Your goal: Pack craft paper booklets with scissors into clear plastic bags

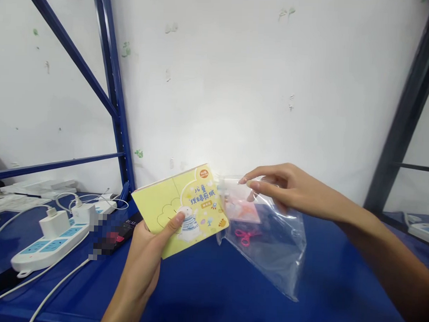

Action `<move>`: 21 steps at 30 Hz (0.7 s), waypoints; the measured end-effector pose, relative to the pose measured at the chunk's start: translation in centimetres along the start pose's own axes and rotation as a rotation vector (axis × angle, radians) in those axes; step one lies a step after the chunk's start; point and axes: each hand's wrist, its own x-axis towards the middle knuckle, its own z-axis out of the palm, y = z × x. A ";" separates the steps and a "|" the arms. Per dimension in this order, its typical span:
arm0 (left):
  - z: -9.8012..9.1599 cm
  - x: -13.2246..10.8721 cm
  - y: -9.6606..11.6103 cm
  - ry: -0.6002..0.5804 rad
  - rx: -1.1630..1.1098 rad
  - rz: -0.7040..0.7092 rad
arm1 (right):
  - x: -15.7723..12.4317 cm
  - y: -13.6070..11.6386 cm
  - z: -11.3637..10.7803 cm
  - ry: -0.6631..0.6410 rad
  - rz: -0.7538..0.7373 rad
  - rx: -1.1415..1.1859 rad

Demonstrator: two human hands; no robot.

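My left hand [141,257] grips a yellow children's paper-cutting booklet [184,207], its thumb pressed on the cover beside a printed polar bear in a striped top. To the right, my right hand [280,189] pinches the top edge of a clear zip plastic bag [278,252]. The bag hangs over the blue surface. Inside it lie small pink scissors [246,236] and a sheet of pale pink paper [240,204]. The booklet's right corner is close to the bag, and they may be touching.
A white power strip [49,247] with white chargers and cables lies on the blue shelf top [336,287] at the left. Beside it is a dark pixelated object [111,235]. Blue steel uprights [113,82] and a white wall stand behind.
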 end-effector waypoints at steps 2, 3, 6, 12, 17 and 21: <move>0.0 0.0 0.4 -0.023 -0.043 -0.056 | -0.2 0.1 -0.3 -0.007 0.010 -0.001; 0.0 0.0 0.5 -0.029 -0.054 -0.073 | -0.3 0.1 -0.5 -0.012 0.014 -0.001; -0.2 0.0 0.8 -0.023 -0.057 -0.068 | -0.4 0.2 -0.6 -0.019 0.011 0.007; -0.4 0.4 0.5 0.052 -0.008 0.053 | -0.3 0.0 -0.3 -0.032 0.037 0.047; -0.1 0.4 0.0 0.085 -0.035 0.075 | -0.1 -0.1 0.0 -0.041 0.051 0.054; 0.3 0.3 -0.1 0.081 -0.060 0.085 | 0.0 0.0 0.3 -0.052 0.057 0.046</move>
